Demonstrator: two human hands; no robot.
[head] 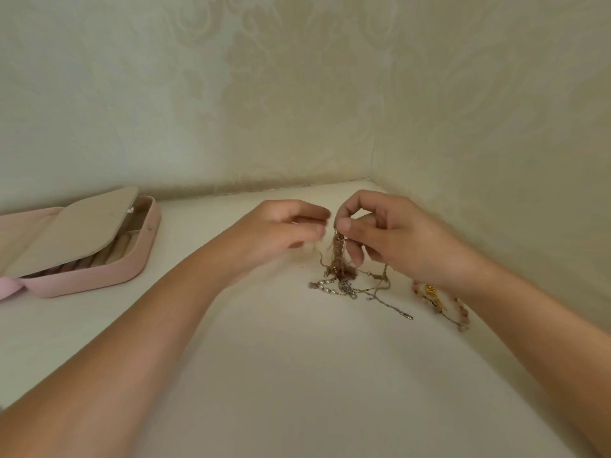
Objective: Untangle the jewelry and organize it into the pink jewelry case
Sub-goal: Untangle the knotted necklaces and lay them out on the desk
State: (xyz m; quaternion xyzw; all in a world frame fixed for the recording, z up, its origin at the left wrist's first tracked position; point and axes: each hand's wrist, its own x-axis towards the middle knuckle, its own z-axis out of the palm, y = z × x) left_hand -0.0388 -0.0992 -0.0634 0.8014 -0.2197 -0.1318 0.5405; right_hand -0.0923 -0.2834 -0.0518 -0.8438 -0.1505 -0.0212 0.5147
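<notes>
A tangled clump of thin chains (340,259) hangs from my right hand (386,233), which pinches its top between thumb and forefinger a little above the table. Its lower strands, with small pearls (325,285) and a silver clasp end (408,315), trail on the white surface. My left hand (284,229) is blurred right beside the clump, fingers curled toward it; whether it holds a strand I cannot tell. A gold and pink beaded piece (436,300) lies under my right wrist. The pink jewelry case (99,272) lies open at the far left, an inner flap half covering its ring rolls.
The white table (297,375) ends at patterned cream walls that meet in a corner behind my hands. A pink ribbon tab (10,287) sticks out from the case at the left edge.
</notes>
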